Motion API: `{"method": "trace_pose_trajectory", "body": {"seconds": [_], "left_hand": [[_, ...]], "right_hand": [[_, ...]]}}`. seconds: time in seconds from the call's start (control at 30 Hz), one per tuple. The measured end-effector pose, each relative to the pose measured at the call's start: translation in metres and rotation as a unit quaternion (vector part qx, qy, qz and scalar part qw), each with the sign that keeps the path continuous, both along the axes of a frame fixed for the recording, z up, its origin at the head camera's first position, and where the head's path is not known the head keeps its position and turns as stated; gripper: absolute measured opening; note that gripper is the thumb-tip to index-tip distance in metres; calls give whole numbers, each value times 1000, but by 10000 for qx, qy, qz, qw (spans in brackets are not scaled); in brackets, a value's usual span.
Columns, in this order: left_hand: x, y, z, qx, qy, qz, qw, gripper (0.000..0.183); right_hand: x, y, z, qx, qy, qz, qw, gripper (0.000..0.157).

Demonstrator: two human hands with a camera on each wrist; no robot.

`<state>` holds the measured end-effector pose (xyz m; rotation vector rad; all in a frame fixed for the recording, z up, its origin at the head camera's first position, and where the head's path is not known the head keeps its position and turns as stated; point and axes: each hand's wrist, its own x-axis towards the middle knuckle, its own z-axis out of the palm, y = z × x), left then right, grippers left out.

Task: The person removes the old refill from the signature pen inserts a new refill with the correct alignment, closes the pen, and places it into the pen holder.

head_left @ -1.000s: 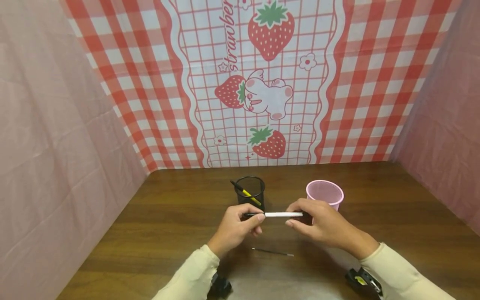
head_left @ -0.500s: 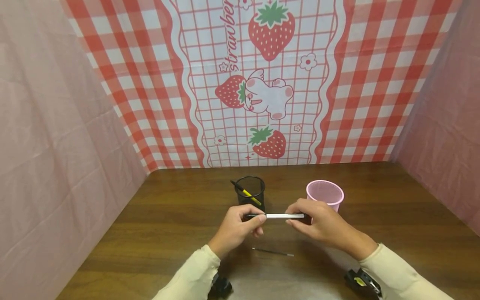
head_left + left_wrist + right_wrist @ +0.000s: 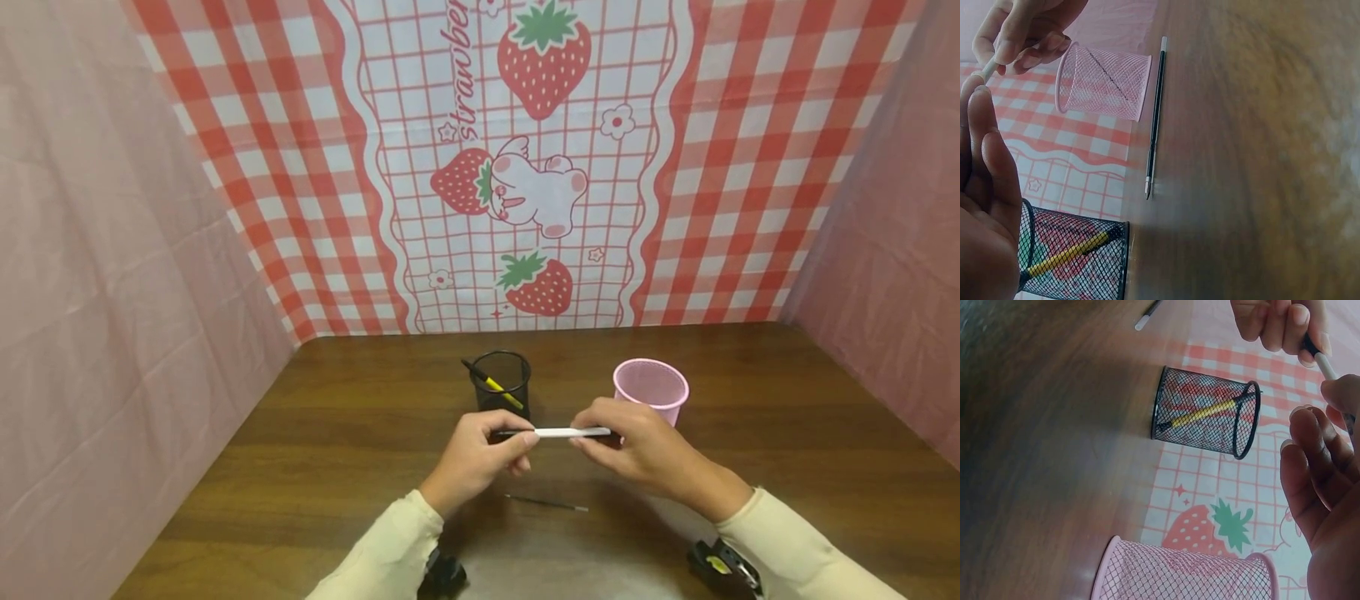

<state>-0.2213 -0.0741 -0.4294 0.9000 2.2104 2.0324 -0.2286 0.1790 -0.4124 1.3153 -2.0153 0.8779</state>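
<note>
A white pen with black ends [image 3: 555, 432] is held level above the table between both hands. My left hand [image 3: 474, 457] pinches its black left end between thumb and fingers. At the other end, my right hand [image 3: 651, 448] pinches the barrel, covering the tip. Below them a thin dark pen refill [image 3: 1157, 119] with a clear end and a metal tip lies on the table. Behind the left hand stands a black mesh cup [image 3: 487, 402] with a yellow-and-black pen [image 3: 495, 387] leaning inside. A pink mesh cup [image 3: 675, 414] stands behind the right hand, partly covered by it.
The brown wooden table [image 3: 322, 467] runs back to a red-and-white checked cloth [image 3: 738, 167] with strawberries. Pink cloth walls [image 3: 97, 292] close off both sides. In the left wrist view a thin dark line shows through the pink cup's mesh.
The pen has shifted very slightly to the right in the head view, with the left hand. Both hands keep their grip, and the refill and cups stay in place.
</note>
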Motion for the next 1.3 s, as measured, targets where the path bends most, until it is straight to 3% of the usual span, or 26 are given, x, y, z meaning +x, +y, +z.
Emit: {"method": "trace_pose_trajectory", "body": {"seconds": [0.57,0.9,1.1,1.3], "left_hand": [[0,0,1,-32,81,-152,9998,14],[0,-1,1,-85,175,-211,9996,15],[0,-1,0,-110,286,-133,9994,18],[1,0,-1,-118,273,-61,9995,17]], "right_hand": [[0,2,4,201,-277,128,9993,17],[1,2,4,262,-313,164,9990,7],[2,2,5,394,-544,74,9977,22],[5,2,4,363,-651,-111,9972,18]]}}
